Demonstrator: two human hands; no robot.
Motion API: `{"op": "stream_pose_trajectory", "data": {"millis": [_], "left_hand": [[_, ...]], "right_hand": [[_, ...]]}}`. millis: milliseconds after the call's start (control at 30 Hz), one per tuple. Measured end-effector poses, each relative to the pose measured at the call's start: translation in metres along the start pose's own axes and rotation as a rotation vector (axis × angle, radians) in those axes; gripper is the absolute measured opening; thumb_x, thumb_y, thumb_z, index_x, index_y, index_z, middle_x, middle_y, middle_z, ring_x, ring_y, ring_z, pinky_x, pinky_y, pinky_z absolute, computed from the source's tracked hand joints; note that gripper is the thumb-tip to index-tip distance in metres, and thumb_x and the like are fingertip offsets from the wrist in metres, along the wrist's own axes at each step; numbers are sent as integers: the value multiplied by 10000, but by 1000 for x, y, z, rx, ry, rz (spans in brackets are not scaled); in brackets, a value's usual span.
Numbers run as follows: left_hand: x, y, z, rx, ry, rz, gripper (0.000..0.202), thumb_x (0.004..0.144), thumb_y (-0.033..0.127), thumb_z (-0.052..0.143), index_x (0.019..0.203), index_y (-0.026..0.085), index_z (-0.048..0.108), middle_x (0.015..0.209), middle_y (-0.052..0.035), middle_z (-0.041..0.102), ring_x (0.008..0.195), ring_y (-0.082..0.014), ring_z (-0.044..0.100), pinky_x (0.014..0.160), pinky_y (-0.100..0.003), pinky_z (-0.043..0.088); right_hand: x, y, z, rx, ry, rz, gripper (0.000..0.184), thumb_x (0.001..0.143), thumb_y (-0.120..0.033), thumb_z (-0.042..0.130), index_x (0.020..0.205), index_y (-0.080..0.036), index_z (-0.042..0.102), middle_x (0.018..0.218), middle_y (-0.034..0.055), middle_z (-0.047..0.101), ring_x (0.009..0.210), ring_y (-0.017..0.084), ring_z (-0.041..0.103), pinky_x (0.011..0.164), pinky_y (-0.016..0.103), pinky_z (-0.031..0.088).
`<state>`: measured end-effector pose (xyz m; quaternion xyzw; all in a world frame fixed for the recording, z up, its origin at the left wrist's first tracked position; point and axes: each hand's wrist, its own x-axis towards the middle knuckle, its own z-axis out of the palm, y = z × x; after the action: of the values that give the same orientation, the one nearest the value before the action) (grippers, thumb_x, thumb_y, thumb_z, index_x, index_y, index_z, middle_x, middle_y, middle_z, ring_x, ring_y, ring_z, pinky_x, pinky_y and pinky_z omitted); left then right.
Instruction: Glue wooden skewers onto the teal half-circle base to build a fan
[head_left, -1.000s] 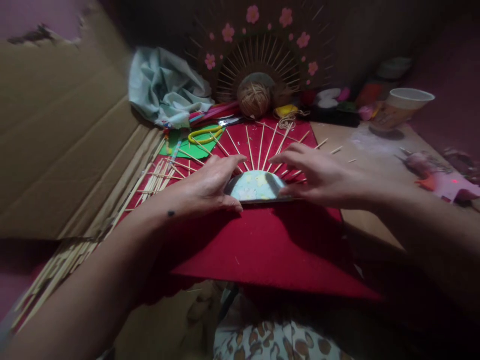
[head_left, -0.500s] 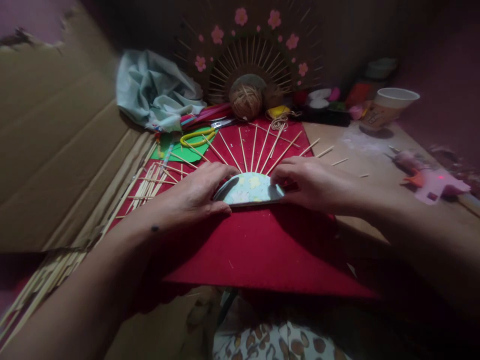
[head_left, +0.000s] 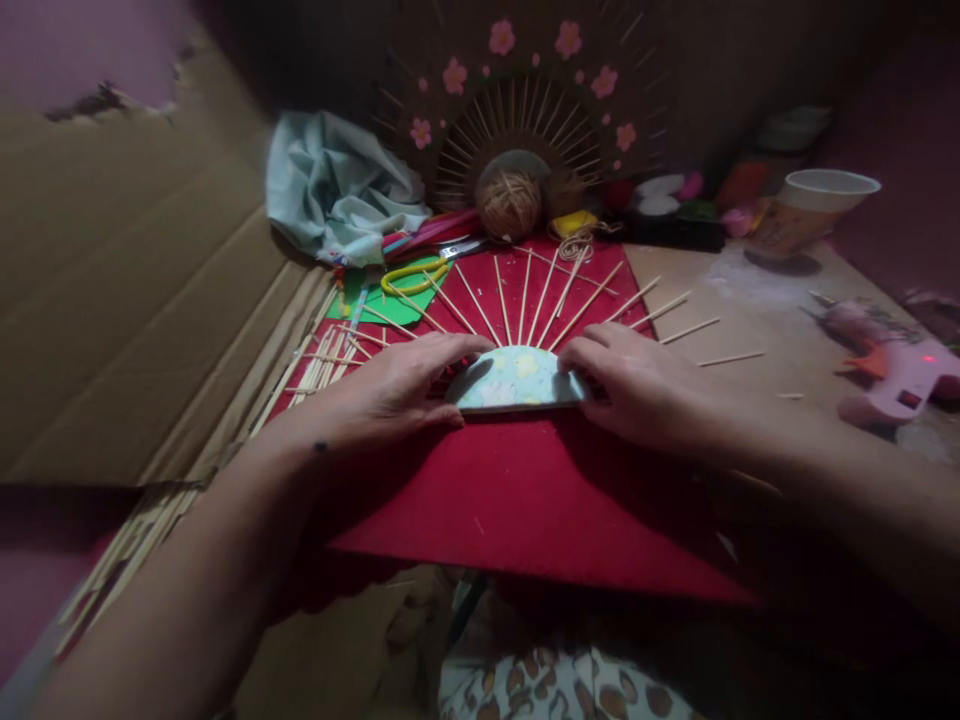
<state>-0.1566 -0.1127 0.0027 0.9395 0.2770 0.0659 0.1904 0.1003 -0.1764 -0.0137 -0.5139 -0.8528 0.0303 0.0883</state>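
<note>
A light-blue, flower-patterned half-round piece (head_left: 517, 380) lies on the red board (head_left: 517, 480), its straight edge facing me. Thin wooden sticks (head_left: 541, 300) fan out from its curved edge, away from me. My left hand (head_left: 397, 385) grips the left end, thumb at the straight edge and fingers over the curve. At the opposite end, my right hand (head_left: 637, 385) holds the corner with curled fingers. Both hands partly cover the sticks at the sides. Whether the sticks are fixed to the half-round piece cannot be seen.
Yellow-handled scissors (head_left: 416, 275) lie on green paper (head_left: 352, 310) beside loose sticks (head_left: 330, 365). Behind are crumpled pale cloth (head_left: 330, 190), a twine ball (head_left: 508, 203) and a large flowered fan (head_left: 517, 110). A pink glue gun (head_left: 892, 370) and paper cup (head_left: 814, 215) stand right.
The view has swung slightly left, so the surroundings appear further right. Both hands keep their hold on the half-round piece, with little visible movement.
</note>
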Motion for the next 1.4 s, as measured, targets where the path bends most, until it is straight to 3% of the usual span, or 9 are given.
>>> {"op": "stream_pose_trajectory", "data": {"millis": [267, 633, 900, 1167, 1400], "left_hand": [[2, -2, 6, 58, 18, 44, 564, 775, 157, 596, 1314, 209, 440, 1197, -77, 605, 1024, -188, 574, 842, -298, 457], [0, -2, 11, 110, 52, 13, 518, 785, 188, 587, 1289, 178, 468, 1148, -92, 616, 994, -200, 579, 832, -306, 458], [-8, 4, -3, 37, 72, 33, 381, 818, 263, 590, 1186, 181, 539, 1198, -104, 573, 1078, -211, 547, 876, -335, 464], [-13, 5, -13, 81, 45, -131, 202, 832, 303, 561, 957, 169, 645, 949, -69, 654, 850, -173, 593, 751, -306, 470], [-7, 7, -8, 6, 11, -86, 153, 792, 235, 615, 930, 170, 618, 934, -52, 649, 823, -155, 586, 723, -286, 459]], "right_hand": [[-1, -1, 2, -10, 27, -20, 219, 720, -75, 529, 928, -123, 581, 912, 119, 586, 841, 235, 519, 723, 326, 417], [-4, -2, 2, -37, 40, -77, 188, 755, -82, 505, 927, -123, 568, 907, 115, 550, 826, 220, 482, 713, 319, 390], [-10, 8, -13, 104, -5, -102, 222, 747, -87, 510, 945, -167, 570, 927, 79, 501, 773, 184, 474, 649, 298, 378], [-5, 6, -12, 220, -12, 9, 156, 805, -249, 554, 946, -187, 576, 930, 70, 534, 741, 164, 525, 622, 291, 414], [3, 4, -7, 139, -31, 2, 165, 791, -254, 585, 950, -207, 588, 922, 66, 544, 721, 171, 531, 619, 301, 417]]}}
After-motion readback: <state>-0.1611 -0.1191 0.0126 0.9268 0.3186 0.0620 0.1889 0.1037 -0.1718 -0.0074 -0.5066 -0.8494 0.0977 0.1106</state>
